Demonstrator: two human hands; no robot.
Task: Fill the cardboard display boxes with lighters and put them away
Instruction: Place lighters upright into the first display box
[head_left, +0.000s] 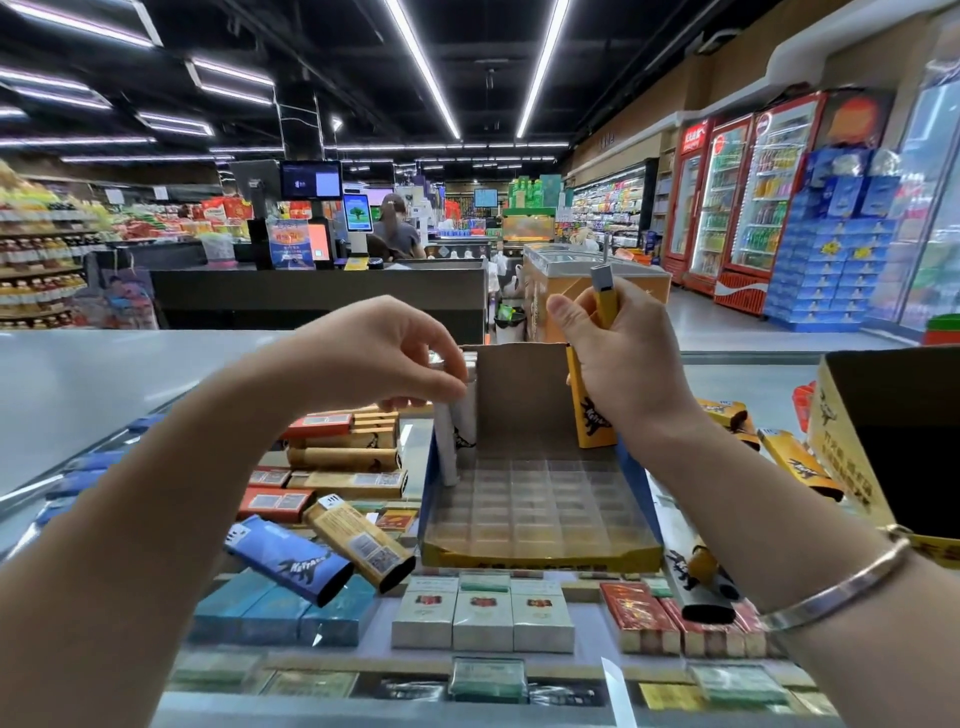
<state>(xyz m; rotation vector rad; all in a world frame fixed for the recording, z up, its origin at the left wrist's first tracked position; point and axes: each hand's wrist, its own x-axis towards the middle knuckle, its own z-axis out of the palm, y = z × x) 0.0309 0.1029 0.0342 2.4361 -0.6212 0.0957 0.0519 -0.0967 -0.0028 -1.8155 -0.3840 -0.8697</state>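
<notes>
Nearest, left of the display box (540, 556) on the glass surface (78, 395), two loose lighters (358, 540) lie. In the box's far-left corner the left hand (384, 353) pinches white lighters (457, 431); seat them upright. Far right, the right hand (618, 358) grips one yellow lighter (605, 296).

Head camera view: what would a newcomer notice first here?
Two bare hands work over an open cardboard display box on a glass counter. The right hand grips a yellow lighter upright above the box, and the left hand pinches white lighters at the box's back left corner.
</notes>
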